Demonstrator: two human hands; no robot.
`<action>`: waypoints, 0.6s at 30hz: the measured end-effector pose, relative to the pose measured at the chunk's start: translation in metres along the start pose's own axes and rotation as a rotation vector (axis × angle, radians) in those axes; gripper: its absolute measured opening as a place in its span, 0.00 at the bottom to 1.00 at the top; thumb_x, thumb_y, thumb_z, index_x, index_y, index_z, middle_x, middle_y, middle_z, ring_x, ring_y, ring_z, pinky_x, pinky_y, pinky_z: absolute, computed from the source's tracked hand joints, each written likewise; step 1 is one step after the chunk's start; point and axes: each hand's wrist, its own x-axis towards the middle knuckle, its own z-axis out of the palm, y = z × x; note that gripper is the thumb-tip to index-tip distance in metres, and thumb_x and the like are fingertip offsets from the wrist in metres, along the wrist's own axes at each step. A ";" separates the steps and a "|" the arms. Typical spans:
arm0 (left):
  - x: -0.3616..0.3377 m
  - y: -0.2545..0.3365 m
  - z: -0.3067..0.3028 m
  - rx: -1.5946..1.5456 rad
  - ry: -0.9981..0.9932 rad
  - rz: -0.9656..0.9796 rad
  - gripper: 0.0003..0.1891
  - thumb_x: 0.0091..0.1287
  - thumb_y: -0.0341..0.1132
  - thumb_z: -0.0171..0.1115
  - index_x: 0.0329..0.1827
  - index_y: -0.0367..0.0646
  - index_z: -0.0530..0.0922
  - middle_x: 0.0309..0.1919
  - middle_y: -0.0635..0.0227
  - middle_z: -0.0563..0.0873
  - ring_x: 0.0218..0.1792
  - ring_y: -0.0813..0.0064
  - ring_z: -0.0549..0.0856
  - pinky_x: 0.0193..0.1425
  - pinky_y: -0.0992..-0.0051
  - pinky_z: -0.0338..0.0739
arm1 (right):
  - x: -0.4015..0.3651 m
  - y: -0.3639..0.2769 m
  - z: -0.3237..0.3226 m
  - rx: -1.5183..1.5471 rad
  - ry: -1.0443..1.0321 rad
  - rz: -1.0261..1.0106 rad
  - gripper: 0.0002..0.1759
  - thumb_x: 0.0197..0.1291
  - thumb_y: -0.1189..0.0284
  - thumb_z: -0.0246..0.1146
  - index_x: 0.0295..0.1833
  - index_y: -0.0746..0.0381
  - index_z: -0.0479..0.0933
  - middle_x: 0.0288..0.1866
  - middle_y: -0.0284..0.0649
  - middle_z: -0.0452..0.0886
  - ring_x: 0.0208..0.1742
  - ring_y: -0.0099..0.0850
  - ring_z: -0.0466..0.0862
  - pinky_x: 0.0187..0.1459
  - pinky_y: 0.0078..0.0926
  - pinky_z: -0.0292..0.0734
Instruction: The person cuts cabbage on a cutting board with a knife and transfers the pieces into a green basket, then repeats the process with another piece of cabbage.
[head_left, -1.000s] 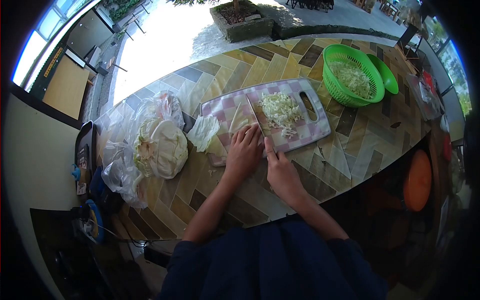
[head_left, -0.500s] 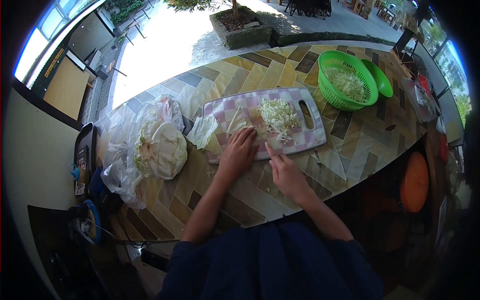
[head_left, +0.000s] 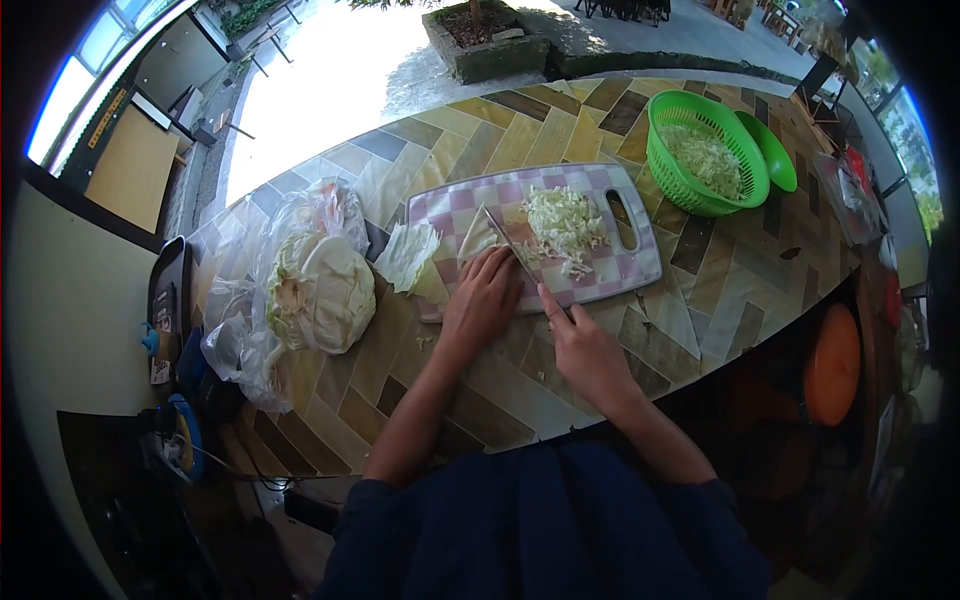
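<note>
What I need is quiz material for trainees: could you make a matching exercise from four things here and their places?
1 green plastic basket; 2 pink-checked plastic cutting board; 3 halved pale-green cabbage head; 4 steel-bladed knife.
A in the right hand; B in a clear plastic bag; C partly under the left hand; D far right, holding shredded cabbage.
Pairs: 1-D, 2-C, 3-B, 4-A.

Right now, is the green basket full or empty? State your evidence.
Partly filled: shredded cabbage lies in the green basket; its upper wall shows bare.
</note>
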 end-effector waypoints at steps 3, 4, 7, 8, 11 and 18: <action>0.000 -0.001 0.001 0.010 -0.012 0.000 0.21 0.67 0.37 0.60 0.59 0.34 0.76 0.62 0.57 0.77 0.66 0.59 0.72 0.71 0.62 0.65 | 0.003 0.004 -0.006 0.125 0.042 -0.007 0.33 0.68 0.73 0.53 0.78 0.54 0.56 0.41 0.54 0.76 0.36 0.54 0.83 0.38 0.48 0.80; 0.000 -0.001 0.001 0.019 -0.012 0.002 0.21 0.67 0.37 0.60 0.60 0.35 0.76 0.62 0.58 0.76 0.66 0.59 0.72 0.71 0.62 0.65 | 0.003 0.005 -0.005 0.142 0.041 -0.012 0.32 0.68 0.73 0.53 0.78 0.54 0.56 0.42 0.54 0.76 0.37 0.54 0.83 0.39 0.48 0.80; 0.000 0.001 0.001 0.039 -0.016 0.003 0.21 0.67 0.37 0.60 0.60 0.35 0.76 0.62 0.59 0.76 0.67 0.60 0.72 0.71 0.62 0.64 | 0.004 0.008 -0.004 0.172 0.036 -0.020 0.32 0.69 0.71 0.53 0.77 0.54 0.57 0.42 0.55 0.76 0.38 0.55 0.83 0.40 0.49 0.80; 0.000 0.001 0.001 0.044 -0.016 0.003 0.21 0.67 0.38 0.60 0.60 0.35 0.76 0.62 0.59 0.76 0.67 0.60 0.72 0.71 0.62 0.64 | 0.004 0.008 -0.003 0.168 0.031 -0.020 0.31 0.69 0.71 0.53 0.77 0.54 0.57 0.43 0.55 0.76 0.37 0.54 0.83 0.39 0.48 0.80; 0.001 0.002 0.000 0.046 -0.021 0.001 0.21 0.67 0.38 0.60 0.60 0.35 0.75 0.62 0.59 0.76 0.67 0.60 0.72 0.71 0.62 0.64 | 0.003 0.007 -0.001 0.120 0.008 -0.009 0.33 0.68 0.73 0.53 0.78 0.54 0.56 0.45 0.55 0.77 0.36 0.53 0.84 0.37 0.47 0.81; 0.001 0.003 -0.002 0.044 -0.029 -0.010 0.22 0.66 0.36 0.60 0.61 0.35 0.74 0.62 0.57 0.76 0.67 0.59 0.72 0.71 0.62 0.64 | 0.013 0.009 0.026 0.004 0.050 -0.023 0.39 0.61 0.78 0.54 0.79 0.55 0.53 0.45 0.56 0.77 0.34 0.53 0.84 0.36 0.45 0.82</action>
